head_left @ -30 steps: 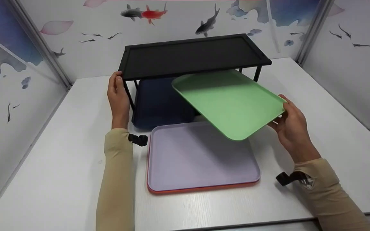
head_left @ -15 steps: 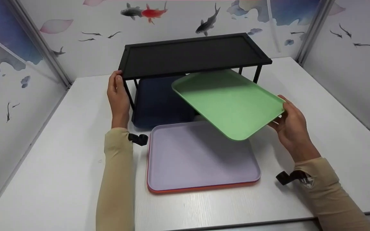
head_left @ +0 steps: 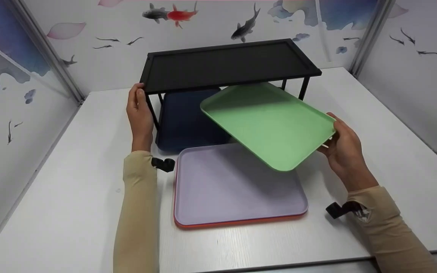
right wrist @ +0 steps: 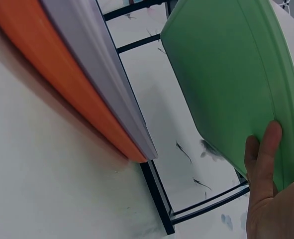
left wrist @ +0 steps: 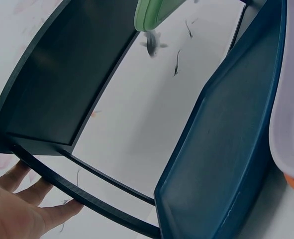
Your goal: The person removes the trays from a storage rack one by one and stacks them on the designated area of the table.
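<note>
White table (head_left: 70,182) — right grip (head_left: 343,149) pinches green tray (head_left: 271,125), underside (right wrist: 221,74) seen from wrist, not head.

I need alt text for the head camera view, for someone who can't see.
Right hand holding a tilted light-green tray partly under a black rack; left hand touching the rack's left end. In front sits a lavender tray stacked on an orange tray, with a navy tray behind.
</note>
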A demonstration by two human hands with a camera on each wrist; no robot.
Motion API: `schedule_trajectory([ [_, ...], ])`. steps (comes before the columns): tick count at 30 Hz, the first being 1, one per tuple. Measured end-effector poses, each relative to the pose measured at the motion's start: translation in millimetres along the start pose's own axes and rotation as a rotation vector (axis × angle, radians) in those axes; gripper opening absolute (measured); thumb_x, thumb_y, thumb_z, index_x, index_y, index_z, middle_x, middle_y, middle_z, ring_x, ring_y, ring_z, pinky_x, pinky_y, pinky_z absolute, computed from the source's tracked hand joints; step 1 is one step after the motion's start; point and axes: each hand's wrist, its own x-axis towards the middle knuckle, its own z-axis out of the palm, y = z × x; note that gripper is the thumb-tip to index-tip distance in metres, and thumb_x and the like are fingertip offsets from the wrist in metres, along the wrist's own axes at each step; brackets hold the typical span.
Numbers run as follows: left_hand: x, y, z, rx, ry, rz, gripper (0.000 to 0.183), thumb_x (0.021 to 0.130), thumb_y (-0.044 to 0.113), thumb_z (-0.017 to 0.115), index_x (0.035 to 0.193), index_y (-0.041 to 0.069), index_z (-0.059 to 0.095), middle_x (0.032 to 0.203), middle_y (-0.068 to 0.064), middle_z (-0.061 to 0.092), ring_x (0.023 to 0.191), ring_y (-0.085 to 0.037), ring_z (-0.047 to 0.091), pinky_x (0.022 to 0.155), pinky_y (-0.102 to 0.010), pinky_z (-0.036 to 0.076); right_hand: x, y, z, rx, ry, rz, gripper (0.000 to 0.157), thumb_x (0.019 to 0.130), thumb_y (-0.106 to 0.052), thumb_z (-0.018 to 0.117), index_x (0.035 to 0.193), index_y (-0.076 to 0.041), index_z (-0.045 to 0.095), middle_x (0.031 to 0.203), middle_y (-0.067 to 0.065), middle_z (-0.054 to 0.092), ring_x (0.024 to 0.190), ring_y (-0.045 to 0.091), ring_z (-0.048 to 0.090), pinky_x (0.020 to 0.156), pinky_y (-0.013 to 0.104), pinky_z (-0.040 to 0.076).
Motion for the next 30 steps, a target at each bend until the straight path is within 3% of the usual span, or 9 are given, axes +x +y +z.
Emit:
schedule_trajectory([
  [9, 0.8, 0.6, 0.0, -0.010, 0.001, -0.001, 0.044, 0.112, 0.038, 0.039, 0.148, 0.016, 0.050, 0.160, 0.000, 0.039, 0.148, -0.007, 0.033, 0.118, -0.021, 0.029, 0.3, 0.7, 2.0, 0.026, 0.009, 0.000, 0.054, 0.111, -0.029, 0.044, 0.158, -0.013, 0.024, 0.113, -0.001, 0.068, 0.090, 0.010, 0.070, 0.074, 0.030, 0.057],
  [13, 0.9, 0.7, -0.4, -0.010, 0.004, 0.000, 0.044, 0.112, 0.038, 0.039, 0.147, 0.015, 0.050, 0.160, 0.000, 0.039, 0.148, -0.007, 0.034, 0.117, -0.021, 0.030, -0.3, 0.6, 2.3, 0.023, 0.013, 0.001, 0.057, 0.110, -0.030, 0.044, 0.160, -0.012, 0.023, 0.117, -0.001, 0.065, 0.089, 0.009, 0.069, 0.072, 0.028, 0.056],
  [16, 1.1, 0.2, -0.5, -0.014, 0.005, 0.000, 0.043, 0.112, 0.038, 0.039, 0.147, 0.015, 0.051, 0.160, 0.000, 0.039, 0.148, -0.006, 0.033, 0.117, -0.020, 0.030, -0.9, 0.6, 2.3, 0.019, 0.013, 0.002, 0.061, 0.110, -0.031, 0.044, 0.163, -0.011, 0.020, 0.125, 0.000, 0.060, 0.092, 0.008, 0.068, 0.074, 0.026, 0.055],
  [23, 0.8, -1.7, 0.0, -0.015, 0.003, 0.011, 0.044, 0.112, 0.038, 0.039, 0.148, 0.014, 0.050, 0.161, 0.000, 0.038, 0.149, -0.007, 0.032, 0.118, -0.019, 0.029, -1.2, 2.5, 2.8, -0.001, 0.013, -0.005, 0.054, 0.110, -0.032, 0.042, 0.158, -0.010, 0.029, 0.135, 0.001, 0.049, 0.097, 0.007, 0.066, 0.079, 0.023, 0.055],
  [30, 0.4, -2.6, 1.0, -0.010, 0.009, 0.029, 0.044, 0.112, 0.036, 0.039, 0.147, 0.013, 0.051, 0.159, -0.001, 0.041, 0.148, -0.007, 0.034, 0.117, -0.019, 0.029, 0.0, 2.8, 2.6, -0.017, 0.012, -0.009, 0.061, 0.111, -0.032, 0.040, 0.162, -0.007, 0.020, 0.153, -0.001, 0.034, 0.113, 0.005, 0.058, 0.091, 0.018, 0.051],
])
